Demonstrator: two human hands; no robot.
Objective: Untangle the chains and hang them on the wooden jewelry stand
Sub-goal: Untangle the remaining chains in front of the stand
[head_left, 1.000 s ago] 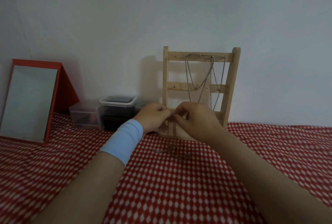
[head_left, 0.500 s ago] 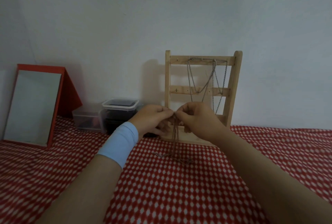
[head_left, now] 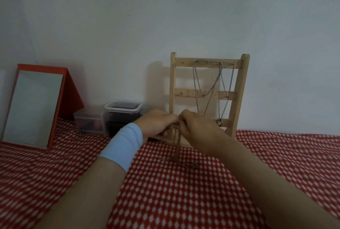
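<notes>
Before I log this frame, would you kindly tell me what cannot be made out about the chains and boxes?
1. Head view: fingertips of the left hand and right hand hide any knot in the thin dangling metal chain.
2. Silver chains on the wooden jewelry stand overlap; their number is unclear.
3. Clear lidded plastic tub: contents too dark.

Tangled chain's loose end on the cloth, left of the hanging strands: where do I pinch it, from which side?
Pinch the loose end near its tip, from above, crosswise to its line. It lies flat on the tablecloth, left of the strands that the left hand and right hand pinch, so a top pinch likely suits.
</notes>
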